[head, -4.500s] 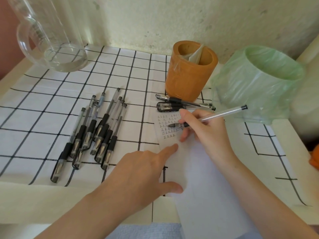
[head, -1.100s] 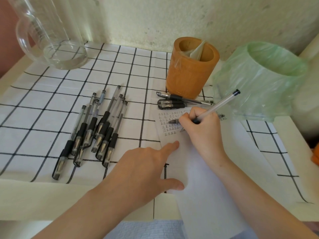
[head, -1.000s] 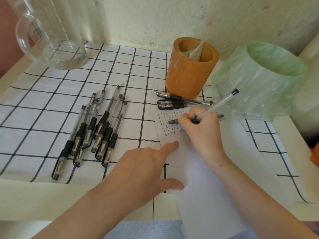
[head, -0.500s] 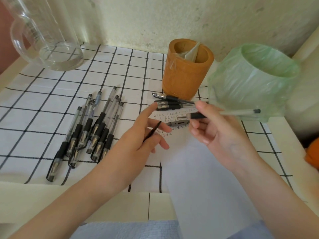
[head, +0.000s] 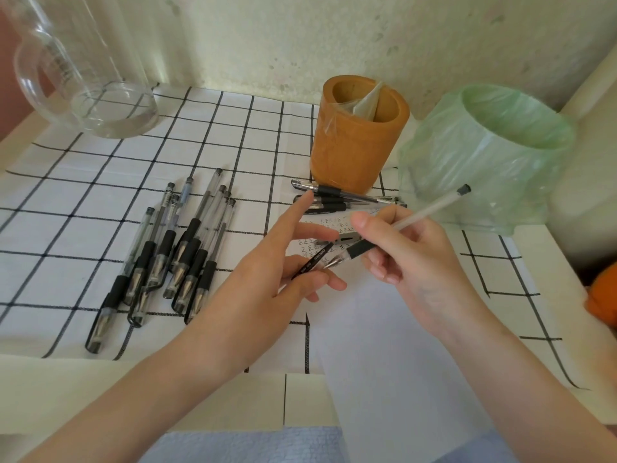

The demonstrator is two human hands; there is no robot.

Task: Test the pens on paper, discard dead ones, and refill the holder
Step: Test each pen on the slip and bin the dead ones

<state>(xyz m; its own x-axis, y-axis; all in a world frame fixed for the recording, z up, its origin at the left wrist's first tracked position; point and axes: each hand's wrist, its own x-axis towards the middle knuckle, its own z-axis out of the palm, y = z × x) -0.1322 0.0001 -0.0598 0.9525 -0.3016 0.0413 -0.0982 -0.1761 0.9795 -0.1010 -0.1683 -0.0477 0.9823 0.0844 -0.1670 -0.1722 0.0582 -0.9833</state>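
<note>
Now we judge the step in hand to be capping the pen (head: pixel 427 208) before it goes to its place. Our right hand (head: pixel 410 262) grips it by the black sleeve, fingers curled round it. Its tip points toward 8 o'clock and its tail slants up toward the green-bagged bin (head: pixel 484 155) at 2 o'clock. Our left hand (head: pixel 267 285) pinches the black cap (head: pixel 312 261) between thumb and middle fingers, forefinger straight out toward 12 o'clock. Tip and cap sit just beside each other, not yet joined, above the marked end of the paper (head: pixel 384 345).

To do this well, we should first turn the cap so its mouth faces the tip; which end is open we cannot tell. Then line it up with the barrel and push straight along it until it seats, keeping the tip off our skin.

Rows of small marks fill the paper, but we cannot say which came from this pen. So whether it goes to the holder (head: pixel 354 152) at 12 o'clock or to the bin stays undecided. Capped pens (head: pixel 334 198) lie at the holder's foot, and the pile of pens (head: pixel 173 252) at 9 o'clock looks to be waiting.
</note>
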